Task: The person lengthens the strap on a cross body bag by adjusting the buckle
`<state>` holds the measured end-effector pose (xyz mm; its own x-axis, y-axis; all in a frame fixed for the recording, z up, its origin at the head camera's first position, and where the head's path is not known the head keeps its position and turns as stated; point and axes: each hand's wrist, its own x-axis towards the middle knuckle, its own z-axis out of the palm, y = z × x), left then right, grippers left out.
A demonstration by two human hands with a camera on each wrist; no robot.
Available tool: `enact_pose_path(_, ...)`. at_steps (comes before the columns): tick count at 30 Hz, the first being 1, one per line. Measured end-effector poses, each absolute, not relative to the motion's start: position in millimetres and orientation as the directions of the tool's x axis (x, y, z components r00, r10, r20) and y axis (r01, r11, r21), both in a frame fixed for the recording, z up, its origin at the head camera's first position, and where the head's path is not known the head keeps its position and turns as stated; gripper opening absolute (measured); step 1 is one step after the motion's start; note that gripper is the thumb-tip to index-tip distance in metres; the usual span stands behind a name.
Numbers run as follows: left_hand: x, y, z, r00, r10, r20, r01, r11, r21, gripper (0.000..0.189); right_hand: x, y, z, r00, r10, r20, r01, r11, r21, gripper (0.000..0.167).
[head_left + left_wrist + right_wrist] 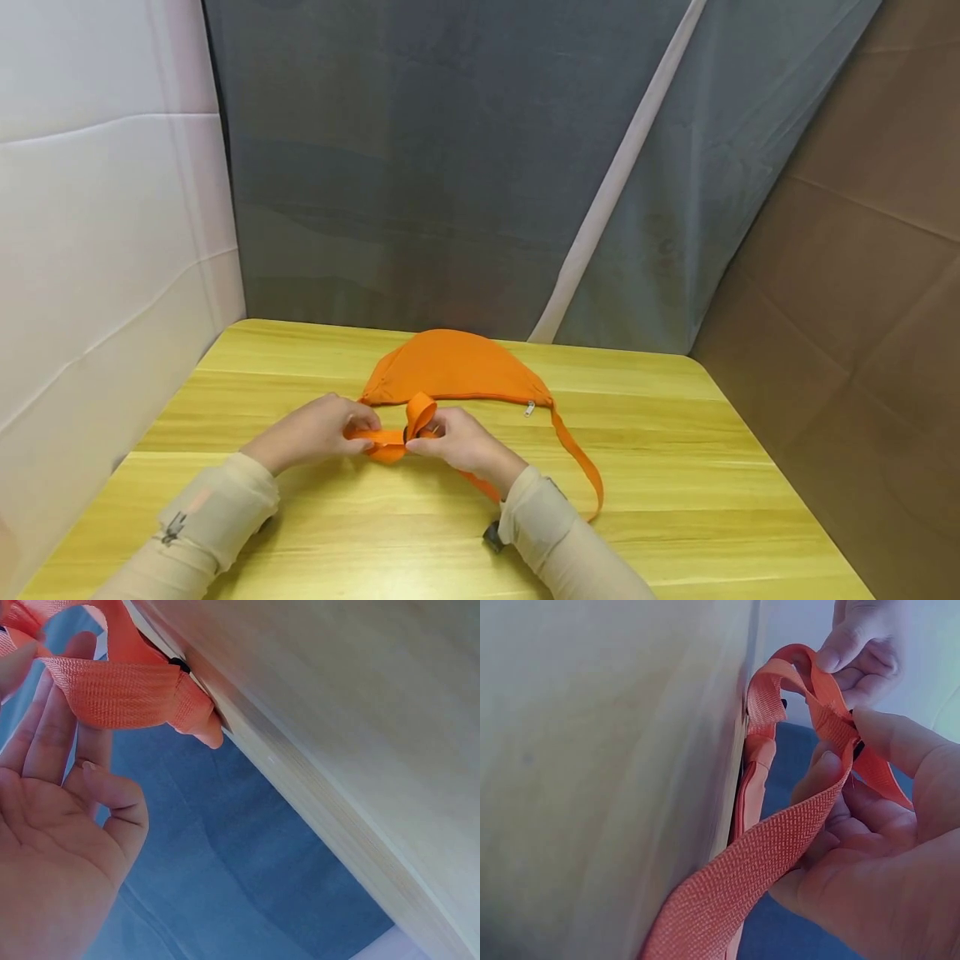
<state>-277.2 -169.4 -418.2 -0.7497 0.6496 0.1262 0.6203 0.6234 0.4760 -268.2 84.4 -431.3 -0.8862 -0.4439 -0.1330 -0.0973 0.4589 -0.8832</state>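
An orange waist bag (457, 367) lies on the table, its zipper edge toward me. My left hand (330, 429) pinches the orange strap (120, 694) near the bag's left end, some fingers stretched behind the webbing. To its right, my right hand (468, 446) pinches the same strap between thumb and fingers at a small black slider (857, 746), mostly covered by the fingertips. A loop of strap (420, 408) stands up between the hands. By the right wrist, a black buckle (492, 536) rests on the table.
The wood-patterned table (675, 467) carries the bag. From the bag's right end, a strap length (581, 458) curves toward me, near a metal zipper pull (529, 408). Grey cloth (420, 167) hangs behind, white cloth (105, 208) left, brown cloth (862, 275) right.
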Motion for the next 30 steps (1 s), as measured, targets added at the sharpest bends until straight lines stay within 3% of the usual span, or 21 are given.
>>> enact_pose_path(30, -277.6, -170.5, -421.6, -0.748, 0.652, 0.129, 0.620, 0.615, 0.487, 0.014, -271.1, 90.6, -436.7, -0.876, -0.466, -0.128, -0.128, 0.479, -0.869, 0.014)
